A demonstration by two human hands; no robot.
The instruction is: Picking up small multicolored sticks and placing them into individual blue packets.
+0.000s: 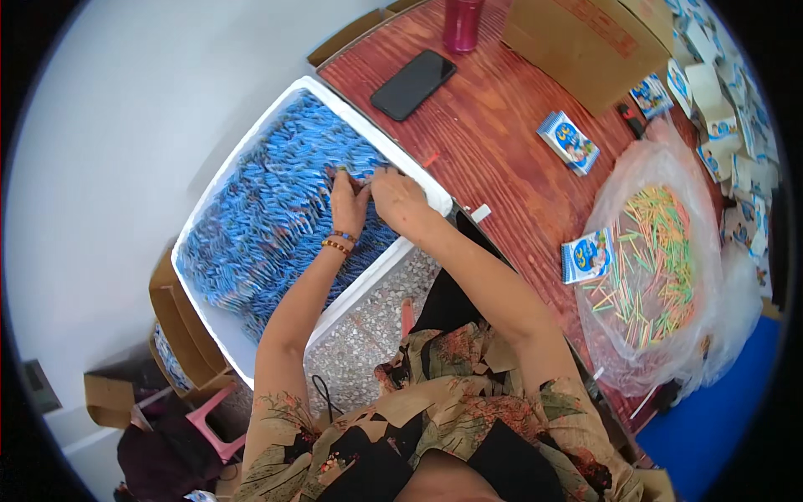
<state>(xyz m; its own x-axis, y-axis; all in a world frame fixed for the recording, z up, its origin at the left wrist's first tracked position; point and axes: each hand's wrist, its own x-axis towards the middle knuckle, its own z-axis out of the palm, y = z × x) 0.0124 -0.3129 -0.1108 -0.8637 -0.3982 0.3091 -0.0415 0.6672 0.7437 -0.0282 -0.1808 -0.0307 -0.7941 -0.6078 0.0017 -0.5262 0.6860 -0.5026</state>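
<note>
A large white foam box (194, 305) is filled with tightly packed rows of small blue packets (259, 209). Both hands are in its right part, side by side over the packets. My left hand (346, 207), with two beaded bracelets on the wrist, has its fingers bent together among the packets. Close beside it, my right hand (398, 198) is curled with the knuckles up, near the box's right rim. Both hands are closed; their fingertips meet around a small dark spot, and what they pinch there is too small to make out.
Right of the box stands a reddish wooden table (493, 142) with a black phone (413, 84), a pink cup (462, 25), a cardboard carton (585, 46) and blue-white packs (570, 143). A clear plastic bag (619, 335) holds colourful thin sticks. An open carton (180, 326) sits left of the box.
</note>
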